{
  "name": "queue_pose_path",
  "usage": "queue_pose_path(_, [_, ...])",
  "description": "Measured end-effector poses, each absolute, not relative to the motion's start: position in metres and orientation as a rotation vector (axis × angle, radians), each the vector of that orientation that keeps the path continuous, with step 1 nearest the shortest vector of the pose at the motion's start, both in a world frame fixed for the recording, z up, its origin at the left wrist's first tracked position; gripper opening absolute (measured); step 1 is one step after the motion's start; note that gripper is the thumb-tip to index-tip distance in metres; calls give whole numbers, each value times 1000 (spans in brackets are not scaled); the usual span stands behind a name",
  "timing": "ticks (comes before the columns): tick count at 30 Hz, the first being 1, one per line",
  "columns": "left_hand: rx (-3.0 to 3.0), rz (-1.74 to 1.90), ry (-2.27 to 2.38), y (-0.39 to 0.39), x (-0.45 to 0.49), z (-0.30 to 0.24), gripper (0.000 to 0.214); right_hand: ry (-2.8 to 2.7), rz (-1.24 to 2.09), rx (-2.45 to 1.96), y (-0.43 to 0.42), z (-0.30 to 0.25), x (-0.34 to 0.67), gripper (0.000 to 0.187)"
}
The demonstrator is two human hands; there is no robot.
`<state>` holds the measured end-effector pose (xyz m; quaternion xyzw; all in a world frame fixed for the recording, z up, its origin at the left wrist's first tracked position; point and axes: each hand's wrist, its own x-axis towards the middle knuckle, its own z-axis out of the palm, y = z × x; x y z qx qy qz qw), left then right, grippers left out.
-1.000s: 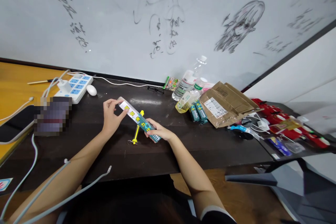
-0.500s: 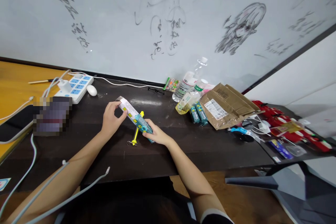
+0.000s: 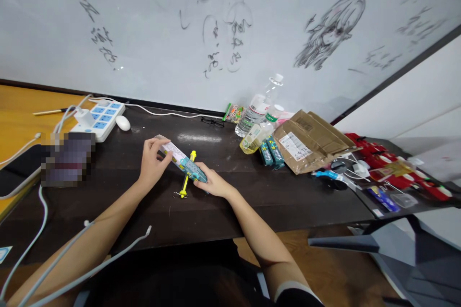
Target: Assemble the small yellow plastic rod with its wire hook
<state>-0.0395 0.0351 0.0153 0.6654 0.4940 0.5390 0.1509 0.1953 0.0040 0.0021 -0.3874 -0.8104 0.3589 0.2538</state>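
A long narrow teal and white box (image 3: 180,161) with yellow print is held between both hands just above the dark table (image 3: 201,211). My left hand (image 3: 151,163) pinches its white far end with thumb and fingers. My right hand (image 3: 212,183) is wrapped round its teal near end. Under the box a thin yellow tool (image 3: 186,181) with a small metal ring lies on the table.
A white power strip (image 3: 99,120) and a white mouse (image 3: 123,123) lie at the back left, with cables trailing off. Water bottles (image 3: 256,112), two teal boxes (image 3: 271,152), brown parcels (image 3: 309,139) and red items (image 3: 392,172) crowd the right. A whiteboard stands behind.
The box has turned in my hands, so its printed yellow face now shows less, and it sits slightly lower and further left. Both hands kept their hold.
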Motion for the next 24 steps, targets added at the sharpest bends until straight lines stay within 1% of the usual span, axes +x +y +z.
queue_pose_path(3, [1894,1540,1430,34,-37,13,23,-2194,987,-1073,5,-1,195,56])
queue_pose_path(9, [1721,1584,1352,37,-34,9,28,-2172,979,-1065,6,-3,195,55])
queue_pose_path(12, [1630,1587,1346,38,-35,9,26,-2171,973,-1062,6,-3,195,55])
queue_pose_path(17, [1702,1547,1319,40,-40,15,22,-2163,986,-1027,7,-2,196,57])
queue_pose_path(24, [1776,1454,1268,51,-48,12,24,-2161,1016,-1008,8,-3,198,55])
